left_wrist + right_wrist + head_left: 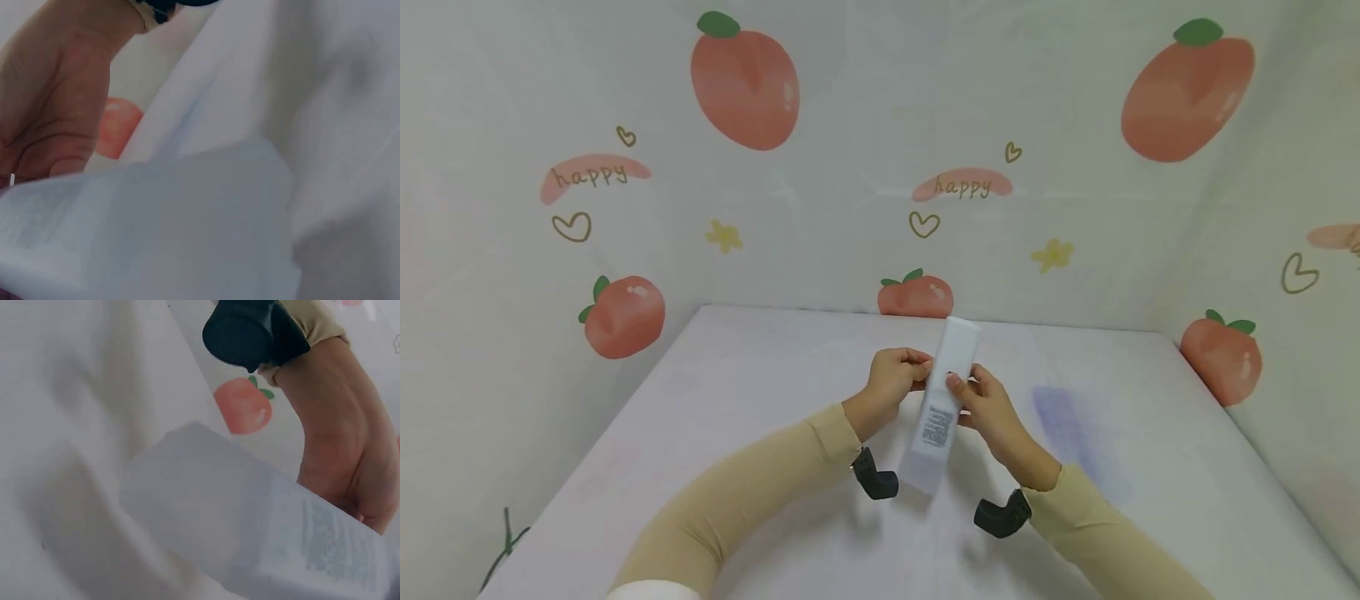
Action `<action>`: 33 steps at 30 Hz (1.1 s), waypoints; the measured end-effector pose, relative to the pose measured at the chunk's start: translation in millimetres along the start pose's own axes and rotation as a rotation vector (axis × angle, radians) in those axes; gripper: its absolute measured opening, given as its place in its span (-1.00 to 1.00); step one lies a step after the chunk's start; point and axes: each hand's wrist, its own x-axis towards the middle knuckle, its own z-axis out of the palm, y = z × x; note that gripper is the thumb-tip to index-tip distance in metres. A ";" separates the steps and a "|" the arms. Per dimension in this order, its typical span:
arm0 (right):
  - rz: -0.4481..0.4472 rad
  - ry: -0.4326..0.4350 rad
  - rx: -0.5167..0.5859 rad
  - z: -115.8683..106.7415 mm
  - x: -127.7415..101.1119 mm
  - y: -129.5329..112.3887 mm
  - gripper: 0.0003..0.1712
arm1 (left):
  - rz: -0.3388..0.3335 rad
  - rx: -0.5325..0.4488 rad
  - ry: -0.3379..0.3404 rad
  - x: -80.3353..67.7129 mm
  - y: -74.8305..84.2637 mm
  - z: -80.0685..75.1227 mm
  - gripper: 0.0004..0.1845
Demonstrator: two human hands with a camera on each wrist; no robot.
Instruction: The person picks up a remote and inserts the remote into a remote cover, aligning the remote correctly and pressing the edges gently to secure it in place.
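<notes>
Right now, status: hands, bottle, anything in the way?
Left hand and right hand both grip the white bottle. Bottle held above the table, tilted. Nothing blocking in view.

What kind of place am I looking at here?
Probably a makeshift recording booth: peach-print sheeting hung as walls, a bare white table, and both hands holding a white tube.

Pale frosted white bottle (pixel 942 400) with a patch of small dark print on its near half. White tabletop (pixel 760 433), faint lilac smear to the right. Off-white backdrop (pixel 850 100) patterned with coral peaches, green leaves, yellow flowers, brown outlined hearts and "happy". Beige sleeves (pixel 752 492); black wrist cameras (pixel 874 479).
</notes>
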 end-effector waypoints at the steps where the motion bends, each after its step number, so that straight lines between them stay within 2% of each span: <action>1: -0.006 0.004 -0.018 0.2 0.1 -0.9 -0.51 | -0.005 -0.006 0.001 0.2 0.5 0.6 -0.86; 5: 0.000 0.011 -0.063 0.6 2.0 -2.3 -0.49 | -0.023 -0.035 -0.010 -1.4 -4.9 0.9 -0.89; 11: 0.019 0.048 -0.064 -2.9 9.0 -4.7 -0.51 | 0.074 -0.032 -0.071 -5.6 -15.9 -0.9 -0.85; 15: 0.052 0.046 -0.056 -6.7 12.0 -4.0 -0.47 | 0.081 0.091 -0.143 -7.6 -19.5 -3.9 -0.67; 19: 0.068 -0.025 -0.035 -7.1 12.2 1.2 -0.43 | 0.100 0.236 -0.188 -8.8 -23.8 -8.5 -0.53; 21: 0.074 -0.060 0.000 -7.2 11.7 3.6 -0.43 | 0.104 0.265 -0.189 -9.9 -24.1 -9.4 -0.54; 23: 0.077 -0.067 0.052 -7.4 10.8 5.4 -0.38 | 0.098 0.246 -0.177 -9.4 -24.2 -10.3 -0.55; 26: 0.085 -0.028 0.140 -7.1 9.2 6.9 -0.30 | 0.083 0.181 -0.139 -8.3 -20.8 -11.9 -0.56; 28: 0.090 -0.012 0.149 -6.6 8.2 7.8 -0.29 | 0.081 0.130 -0.113 -6.7 -17.7 -13.2 -0.56; 30: 0.095 -0.003 0.141 -4.6 7.6 9.1 -0.40 | 0.085 0.105 -0.091 -5.8 -14.3 -14.0 -0.56; 33: 0.084 0.033 0.151 1.2 7.6 12.0 -0.71 | 0.082 0.079 -0.084 -4.5 -11.1 -14.4 -0.55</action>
